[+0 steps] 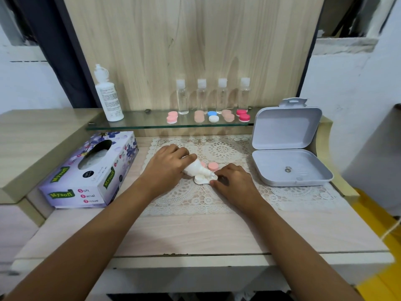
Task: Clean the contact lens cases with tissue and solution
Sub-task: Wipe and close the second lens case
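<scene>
Your left hand (167, 164) grips the small white bottle (196, 168), tilted with its nozzle over the white lens case (200, 179) on the lace mat (195, 198). Your right hand (234, 181) seems to pinch the edge of the case. Just behind it lie pink caps (213, 166); the tissue box (91, 172) stands at the left and the open grey box (288, 168) at the right.

Tissue box (91, 172) left of the doily (221, 198), open case (288, 157) right, bottles (212, 95) behind.

Pale wooden table (195, 233), lace mat (184, 198) at centre, tissue box (91, 177) at left

Both forearms extended; left hand (168, 165) grips bottle (196, 168), right hand (233, 183) pinches case (200, 179).
</scene>
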`<action>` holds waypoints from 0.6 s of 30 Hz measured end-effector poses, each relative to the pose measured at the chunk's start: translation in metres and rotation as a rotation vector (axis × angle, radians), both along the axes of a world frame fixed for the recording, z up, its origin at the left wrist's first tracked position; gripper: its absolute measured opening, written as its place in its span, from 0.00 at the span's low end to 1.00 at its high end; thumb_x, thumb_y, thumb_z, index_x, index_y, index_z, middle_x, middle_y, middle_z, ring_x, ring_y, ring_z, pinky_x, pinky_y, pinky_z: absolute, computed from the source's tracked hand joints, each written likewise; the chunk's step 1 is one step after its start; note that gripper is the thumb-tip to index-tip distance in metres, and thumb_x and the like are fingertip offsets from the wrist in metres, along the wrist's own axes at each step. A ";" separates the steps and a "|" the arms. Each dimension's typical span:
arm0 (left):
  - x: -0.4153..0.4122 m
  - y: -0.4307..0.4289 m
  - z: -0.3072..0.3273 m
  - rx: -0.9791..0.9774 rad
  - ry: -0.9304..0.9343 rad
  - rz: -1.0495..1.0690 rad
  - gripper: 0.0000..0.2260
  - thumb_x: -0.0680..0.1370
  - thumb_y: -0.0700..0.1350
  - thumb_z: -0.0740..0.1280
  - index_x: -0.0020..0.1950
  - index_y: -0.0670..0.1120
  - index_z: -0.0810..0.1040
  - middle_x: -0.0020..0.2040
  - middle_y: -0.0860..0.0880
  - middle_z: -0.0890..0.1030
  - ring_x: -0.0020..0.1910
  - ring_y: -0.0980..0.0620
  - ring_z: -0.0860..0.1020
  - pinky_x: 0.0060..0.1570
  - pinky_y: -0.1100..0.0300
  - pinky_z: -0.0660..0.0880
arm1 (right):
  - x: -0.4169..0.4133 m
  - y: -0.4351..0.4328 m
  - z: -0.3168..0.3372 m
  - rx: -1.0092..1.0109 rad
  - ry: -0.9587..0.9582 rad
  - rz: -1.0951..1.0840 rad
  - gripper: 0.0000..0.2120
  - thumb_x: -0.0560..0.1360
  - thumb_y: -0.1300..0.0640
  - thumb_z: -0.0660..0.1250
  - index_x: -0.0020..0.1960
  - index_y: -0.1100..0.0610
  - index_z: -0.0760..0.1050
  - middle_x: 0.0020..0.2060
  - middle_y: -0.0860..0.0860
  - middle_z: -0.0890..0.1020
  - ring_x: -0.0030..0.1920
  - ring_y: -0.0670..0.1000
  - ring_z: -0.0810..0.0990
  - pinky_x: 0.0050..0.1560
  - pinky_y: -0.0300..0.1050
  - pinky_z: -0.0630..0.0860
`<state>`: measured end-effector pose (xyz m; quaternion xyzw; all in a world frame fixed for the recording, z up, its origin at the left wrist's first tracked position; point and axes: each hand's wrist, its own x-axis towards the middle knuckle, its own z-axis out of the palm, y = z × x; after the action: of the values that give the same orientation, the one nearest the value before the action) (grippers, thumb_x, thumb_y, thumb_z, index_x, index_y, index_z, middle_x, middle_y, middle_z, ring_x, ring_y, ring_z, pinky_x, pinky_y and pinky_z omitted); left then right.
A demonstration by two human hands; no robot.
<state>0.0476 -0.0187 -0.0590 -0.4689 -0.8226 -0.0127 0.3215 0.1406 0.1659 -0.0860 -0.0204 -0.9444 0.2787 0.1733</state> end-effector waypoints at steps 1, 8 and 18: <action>0.000 0.000 0.000 0.001 -0.001 0.000 0.23 0.61 0.45 0.80 0.53 0.42 0.81 0.43 0.44 0.82 0.39 0.43 0.78 0.40 0.53 0.75 | 0.000 0.000 0.000 0.000 -0.001 0.000 0.12 0.73 0.51 0.66 0.54 0.53 0.79 0.49 0.50 0.78 0.54 0.52 0.72 0.57 0.50 0.69; -0.002 -0.004 -0.005 0.024 -0.028 0.026 0.25 0.61 0.47 0.80 0.55 0.42 0.80 0.45 0.45 0.82 0.40 0.43 0.78 0.39 0.53 0.75 | 0.000 -0.001 0.001 -0.010 -0.001 0.000 0.11 0.73 0.51 0.66 0.54 0.53 0.79 0.50 0.51 0.78 0.54 0.52 0.72 0.57 0.50 0.69; 0.002 -0.009 -0.012 0.506 -0.509 0.148 0.24 0.71 0.50 0.73 0.65 0.47 0.73 0.57 0.50 0.77 0.54 0.50 0.75 0.51 0.54 0.73 | 0.001 -0.001 0.000 -0.015 0.017 -0.003 0.10 0.73 0.51 0.66 0.52 0.53 0.80 0.49 0.49 0.77 0.54 0.51 0.72 0.58 0.51 0.69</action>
<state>0.0493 -0.0274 -0.0714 -0.2956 -0.8788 -0.3087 0.2120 0.1420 0.1647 -0.0860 -0.0205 -0.9408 0.2855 0.1816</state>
